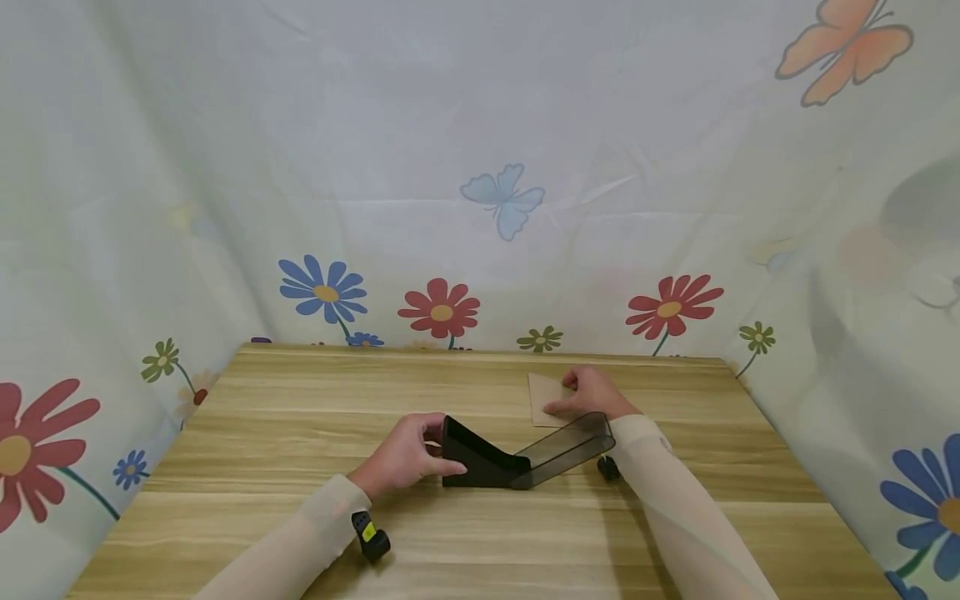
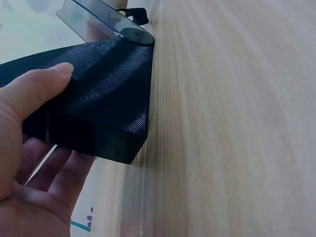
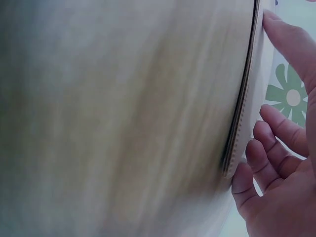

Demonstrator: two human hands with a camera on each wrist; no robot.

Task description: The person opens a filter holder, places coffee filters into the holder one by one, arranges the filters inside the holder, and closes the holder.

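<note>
My left hand grips the left end of a black wedge-sided box that stands on the table. In the left wrist view the thumb presses on its finely ribbed side, with the other fingers behind. A clear smoky cover swings out to the right from a round pivot at the box's low end. Farther back, my right hand rests at the right part of a flat brown cardboard piece. In the right wrist view its fingers, bent a little and spread, touch the cardboard's layered edge.
The wood-grain table reaches back to a white curtain printed with flowers and butterflies, which also hangs along both sides. A black wrist device is strapped at the left cuff, another under the right cuff.
</note>
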